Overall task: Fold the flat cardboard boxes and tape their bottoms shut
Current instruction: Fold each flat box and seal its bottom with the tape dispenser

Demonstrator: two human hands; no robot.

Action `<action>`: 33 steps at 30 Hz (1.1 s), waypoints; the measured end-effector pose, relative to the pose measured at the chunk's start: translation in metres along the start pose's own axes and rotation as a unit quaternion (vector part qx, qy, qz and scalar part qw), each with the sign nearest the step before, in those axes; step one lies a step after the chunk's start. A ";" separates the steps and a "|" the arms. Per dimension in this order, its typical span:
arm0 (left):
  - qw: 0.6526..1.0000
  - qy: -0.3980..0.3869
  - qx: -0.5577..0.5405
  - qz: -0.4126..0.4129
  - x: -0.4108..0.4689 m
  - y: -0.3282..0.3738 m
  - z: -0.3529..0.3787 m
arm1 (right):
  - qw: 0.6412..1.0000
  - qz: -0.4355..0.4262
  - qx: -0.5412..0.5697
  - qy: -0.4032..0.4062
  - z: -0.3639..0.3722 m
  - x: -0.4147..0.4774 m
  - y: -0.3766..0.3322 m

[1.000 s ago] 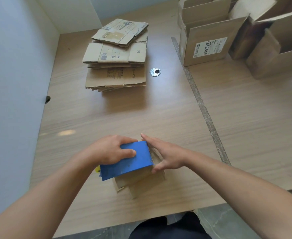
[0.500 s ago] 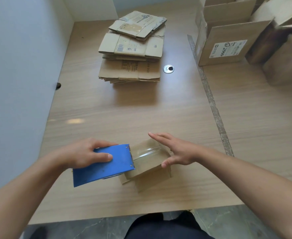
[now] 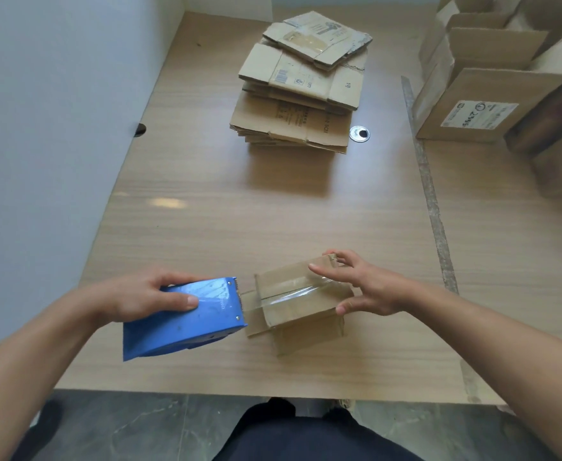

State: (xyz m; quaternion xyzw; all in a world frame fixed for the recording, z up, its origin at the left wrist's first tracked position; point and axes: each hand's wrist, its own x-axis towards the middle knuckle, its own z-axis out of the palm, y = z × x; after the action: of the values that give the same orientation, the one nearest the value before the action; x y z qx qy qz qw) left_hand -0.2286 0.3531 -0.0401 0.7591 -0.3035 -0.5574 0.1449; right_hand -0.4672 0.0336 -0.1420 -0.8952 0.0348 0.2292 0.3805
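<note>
Near the front edge of the table (image 3: 206, 227) stands a small cardboard box (image 3: 306, 319), its folded flaps facing up. A strip of clear tape (image 3: 292, 292) runs along the seam of the flaps and down over the box's left side to the toothed edge of a blue tape dispenser (image 3: 183, 319). The left hand (image 3: 140, 296) grips the dispenser, thumb on its flat face and fingers curled round the far side. The right hand (image 3: 372, 287) is spread wide over the box's right end, straight fingers resting on top and thumb against the near corner. Farther back lies a stack of flat boxes (image 3: 299, 91), with a round metal disc (image 3: 359, 133) just beside it. Several opened-up boxes (image 3: 482, 84) stand at the far right.
</note>
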 end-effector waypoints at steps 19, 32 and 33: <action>0.999 0.040 0.021 0.020 0.052 -0.037 0.032 | 0.962 0.097 -0.252 -0.034 -0.002 -0.007 -0.027; 0.985 0.087 0.146 -0.010 0.073 0.000 0.044 | 0.930 0.041 -0.355 0.089 0.073 0.024 -0.074; 0.983 0.096 0.157 -0.020 0.075 0.002 0.047 | 0.929 0.040 -0.355 0.101 0.074 0.024 -0.073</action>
State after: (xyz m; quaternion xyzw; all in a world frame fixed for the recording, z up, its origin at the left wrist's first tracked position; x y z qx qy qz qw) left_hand -0.2587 0.3105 -0.1122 0.8285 -0.3561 -0.4302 0.0414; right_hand -0.4568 0.1398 -0.1484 -0.9880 0.0251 0.1505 0.0226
